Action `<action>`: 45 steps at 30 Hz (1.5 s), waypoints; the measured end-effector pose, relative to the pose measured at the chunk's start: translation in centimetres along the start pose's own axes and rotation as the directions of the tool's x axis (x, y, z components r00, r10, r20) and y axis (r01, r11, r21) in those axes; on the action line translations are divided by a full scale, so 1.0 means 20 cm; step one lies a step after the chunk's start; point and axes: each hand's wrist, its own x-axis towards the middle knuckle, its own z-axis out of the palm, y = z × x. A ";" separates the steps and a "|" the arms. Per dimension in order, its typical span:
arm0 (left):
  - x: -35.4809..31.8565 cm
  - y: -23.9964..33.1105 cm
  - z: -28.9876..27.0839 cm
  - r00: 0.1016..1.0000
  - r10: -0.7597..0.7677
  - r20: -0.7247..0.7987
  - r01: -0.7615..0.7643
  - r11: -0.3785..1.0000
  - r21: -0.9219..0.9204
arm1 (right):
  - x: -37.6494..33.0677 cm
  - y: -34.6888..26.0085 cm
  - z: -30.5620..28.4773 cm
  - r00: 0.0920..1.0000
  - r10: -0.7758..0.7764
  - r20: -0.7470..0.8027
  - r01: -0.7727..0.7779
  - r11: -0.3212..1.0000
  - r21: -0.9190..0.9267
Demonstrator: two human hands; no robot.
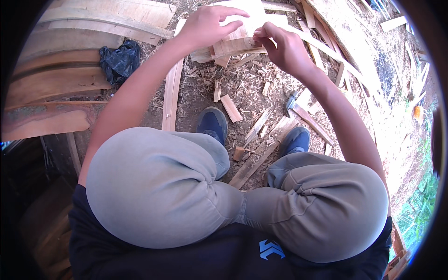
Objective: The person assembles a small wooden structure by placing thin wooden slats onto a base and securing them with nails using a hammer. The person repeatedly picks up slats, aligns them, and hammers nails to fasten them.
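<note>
My left hand (211, 24) is at the top middle with its fingers stretched out and apart, holding nothing. Its fingertips hover over a brightly lit pale board (254, 13). To its right, the fingers of my right hand (285, 50) are pinched together by the right end of a short wooden piece (234, 46). Whatever is in that pinch is too small to make out. The short piece lies across other wood, close to the ground, in front of my feet. Glare washes out part of the boards behind it.
A hammer-like tool (313, 122) with a wooden handle lies by my right shoe (295, 141). Wood chips and offcuts (231, 108) litter the ground. Long boards (60, 70) are stacked at the left, with a black plastic bag (120, 61) on them. A long strip (173, 88) lies beside my left shoe (212, 123).
</note>
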 end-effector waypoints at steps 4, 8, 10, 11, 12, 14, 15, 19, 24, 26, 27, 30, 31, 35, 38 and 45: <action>-0.03 0.11 0.11 0.965 -0.020 -0.260 0.005 0.998 -0.058 | 0.00 -0.01 0.00 1.000 0.016 0.004 -0.016 1.000 -0.011; -0.03 0.21 0.18 0.937 -0.037 -0.346 0.002 0.995 -0.100 | 0.01 -0.01 0.00 1.000 0.020 0.014 -0.020 1.000 -0.003; 0.00 0.25 0.20 0.925 -0.163 -0.343 0.065 0.958 -0.278 | 0.01 -0.01 0.00 1.000 0.007 0.003 -0.007 1.000 0.005; 0.02 0.27 0.21 0.915 -0.287 -0.284 0.157 0.900 -0.407 | 0.01 -0.01 0.00 1.000 0.022 0.010 -0.022 1.000 0.000; 0.03 0.28 0.21 0.892 -0.400 -0.209 0.245 0.818 -0.521 | 0.00 -0.01 0.00 0.999 0.037 0.016 -0.037 0.999 -0.006; 0.02 0.25 0.26 0.915 -0.252 -0.315 0.052 0.848 -0.528 | 0.00 -0.01 -0.01 0.998 0.058 0.036 -0.057 0.998 -0.022; 0.01 0.25 0.26 0.914 -0.178 -0.366 -0.042 0.853 -0.520 | 0.00 -0.01 0.00 0.997 0.064 0.049 -0.063 0.998 -0.028; -0.01 0.21 0.24 0.938 -0.166 -0.303 -0.064 0.779 -0.624 | 0.00 -0.01 -0.01 0.998 0.034 0.061 -0.032 0.999 -0.034; 0.03 0.17 0.22 0.969 -0.154 -0.192 -0.002 0.777 -0.630 | 0.00 0.00 -0.01 0.996 0.073 0.059 -0.073 0.997 0.001; 0.04 0.17 0.21 0.972 -0.215 -0.096 0.095 0.732 -0.675 | 0.00 0.00 -0.01 0.997 0.061 0.050 -0.061 0.998 0.011; 0.05 0.17 0.21 0.968 -0.247 -0.047 0.147 0.708 -0.691 | 0.00 0.00 -0.01 0.998 0.041 0.039 -0.042 0.999 0.020; 0.06 0.17 0.21 0.969 -0.237 -0.068 0.137 0.745 -0.653 | -0.01 0.00 0.00 1.000 0.017 0.017 -0.017 1.000 0.023; 0.06 0.16 0.22 0.968 -0.237 -0.087 0.128 0.760 -0.637 | -0.01 0.00 0.01 1.000 0.013 0.012 -0.014 1.000 0.021; 0.07 0.15 0.23 0.963 -0.243 -0.116 0.130 0.798 -0.589 | -0.06 -0.02 0.04 0.957 -0.248 -0.148 0.260 0.963 0.069; 0.07 0.18 0.23 0.965 -0.242 -0.101 0.142 0.805 -0.576 | -0.20 -0.04 0.11 0.975 -0.160 -0.156 0.188 0.965 0.182; 0.08 0.19 0.25 0.962 -0.251 -0.112 0.156 0.835 -0.528 | -0.36 -0.21 0.09 0.692 0.716 0.095 -0.701 0.634 0.328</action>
